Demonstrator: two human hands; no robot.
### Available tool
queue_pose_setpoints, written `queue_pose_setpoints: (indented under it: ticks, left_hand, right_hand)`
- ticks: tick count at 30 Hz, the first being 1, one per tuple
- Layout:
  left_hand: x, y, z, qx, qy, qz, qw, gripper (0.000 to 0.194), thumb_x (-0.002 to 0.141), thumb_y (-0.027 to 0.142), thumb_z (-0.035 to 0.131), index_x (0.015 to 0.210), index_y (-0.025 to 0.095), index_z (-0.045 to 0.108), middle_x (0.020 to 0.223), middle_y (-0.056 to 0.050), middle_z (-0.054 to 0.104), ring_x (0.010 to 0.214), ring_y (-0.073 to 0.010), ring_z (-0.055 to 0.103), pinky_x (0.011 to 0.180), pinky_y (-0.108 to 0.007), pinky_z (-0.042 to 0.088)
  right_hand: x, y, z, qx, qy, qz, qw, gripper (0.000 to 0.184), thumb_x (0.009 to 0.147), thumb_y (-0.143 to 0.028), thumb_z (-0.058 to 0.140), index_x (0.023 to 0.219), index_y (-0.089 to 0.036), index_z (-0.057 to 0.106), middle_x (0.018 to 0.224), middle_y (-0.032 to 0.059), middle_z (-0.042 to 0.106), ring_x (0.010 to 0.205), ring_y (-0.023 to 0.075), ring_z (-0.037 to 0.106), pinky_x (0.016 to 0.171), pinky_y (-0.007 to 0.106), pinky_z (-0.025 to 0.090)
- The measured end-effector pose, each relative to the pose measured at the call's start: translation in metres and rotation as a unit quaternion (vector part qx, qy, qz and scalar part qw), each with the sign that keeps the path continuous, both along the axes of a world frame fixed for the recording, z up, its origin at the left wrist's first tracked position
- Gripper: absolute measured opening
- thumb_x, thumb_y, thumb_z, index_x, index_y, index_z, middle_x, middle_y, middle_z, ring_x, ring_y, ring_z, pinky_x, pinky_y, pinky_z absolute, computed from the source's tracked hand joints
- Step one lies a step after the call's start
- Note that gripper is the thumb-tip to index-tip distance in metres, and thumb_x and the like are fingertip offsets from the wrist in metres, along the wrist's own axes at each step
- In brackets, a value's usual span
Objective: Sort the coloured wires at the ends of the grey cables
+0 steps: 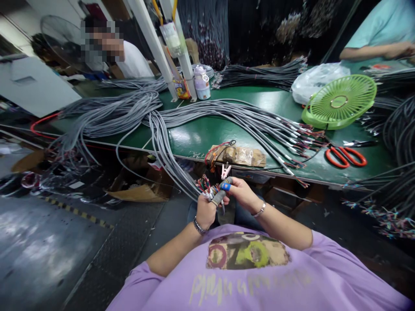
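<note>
A bundle of grey cables (pixel 168 157) hangs over the table's front edge and runs down to my hands. My left hand (pixel 207 209) is closed around the cable ends, where stripped, coloured wires (pixel 204 183) fan out above the fist. Beside it, my right hand (pixel 241 192) pinches at the wire tips; tape or finger covers wrap some fingertips, one of them blue. What exactly the right fingers grip is too small to make out. Just beyond the hands, a pale clip (pixel 226 171) stands at the table edge, by a cardboard-and-tape block (pixel 240 155).
Many grey cables (pixel 210 108) lie across the green table (pixel 194 138). To the right are red-handled scissors (pixel 345 156), a green fan (pixel 339 101) and a plastic bag (pixel 319 80). A bottle (pixel 202 82) stands by the white post. Two other people sit across the table.
</note>
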State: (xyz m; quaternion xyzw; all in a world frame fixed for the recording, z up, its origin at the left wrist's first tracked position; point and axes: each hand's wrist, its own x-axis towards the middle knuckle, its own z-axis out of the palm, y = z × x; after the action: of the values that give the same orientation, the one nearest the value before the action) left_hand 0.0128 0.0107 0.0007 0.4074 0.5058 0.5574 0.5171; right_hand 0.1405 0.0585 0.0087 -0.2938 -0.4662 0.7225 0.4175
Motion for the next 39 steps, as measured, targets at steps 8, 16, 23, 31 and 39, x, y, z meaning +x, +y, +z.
queue_pose_setpoints:
  ticks: [8,16,23,31,39]
  left_hand:
    - [-0.003,0.000,0.012,-0.007,-0.015,0.010,1.000,0.025,0.070,0.037,0.071,0.061,0.014,0.067,0.058,-0.005,0.069,0.054,-0.0152,0.064,0.045,-0.021,0.043]
    - [0.007,0.012,0.022,-0.005,-0.042,0.040,0.998,0.026,0.069,0.037,0.072,0.058,0.014,0.066,0.052,-0.004,0.066,0.046,-0.0123,0.061,0.042,-0.020,0.039]
    - [0.013,0.017,0.018,-0.023,-0.036,0.038,0.998,0.029,0.068,0.039,0.072,0.057,0.014,0.066,0.052,-0.005,0.066,0.047,-0.0130,0.062,0.041,-0.020,0.038]
    - [0.012,0.019,0.011,-0.021,-0.023,0.035,0.999,0.027,0.069,0.037,0.073,0.057,0.013,0.066,0.053,-0.005,0.067,0.048,-0.0129,0.063,0.040,-0.018,0.037]
    - [0.003,0.010,0.011,-0.024,-0.039,0.031,0.998,0.025,0.069,0.036,0.072,0.059,0.013,0.067,0.055,-0.005,0.068,0.049,-0.0141,0.063,0.040,-0.020,0.037]
  right_hand:
    - [-0.001,0.010,-0.013,-0.138,0.067,-0.056,0.987,0.025,0.070,-0.035,0.071,0.066,-0.016,0.055,0.053,-0.0047,0.052,0.046,0.0066,0.043,0.048,0.022,0.037]
    - [-0.007,0.038,-0.010,-0.183,0.127,-0.025,0.974,0.041,0.081,-0.056,0.059,0.084,-0.015,0.064,0.069,0.0010,0.059,0.052,0.0084,0.047,0.051,0.022,0.044]
    - [-0.017,0.042,-0.008,-0.217,0.153,-0.042,0.963,0.044,0.076,-0.061,0.061,0.074,-0.017,0.060,0.061,-0.0003,0.055,0.048,0.0103,0.045,0.045,0.024,0.041]
    - [-0.021,0.040,-0.004,-0.235,0.165,-0.058,0.956,0.047,0.073,-0.064,0.061,0.074,-0.017,0.059,0.062,0.0002,0.057,0.050,0.0108,0.047,0.045,0.024,0.041]
    - [-0.008,0.033,-0.013,-0.274,0.212,-0.019,0.938,0.050,0.083,-0.065,0.046,0.081,-0.017,0.061,0.069,0.0009,0.061,0.057,0.0103,0.053,0.053,0.022,0.044]
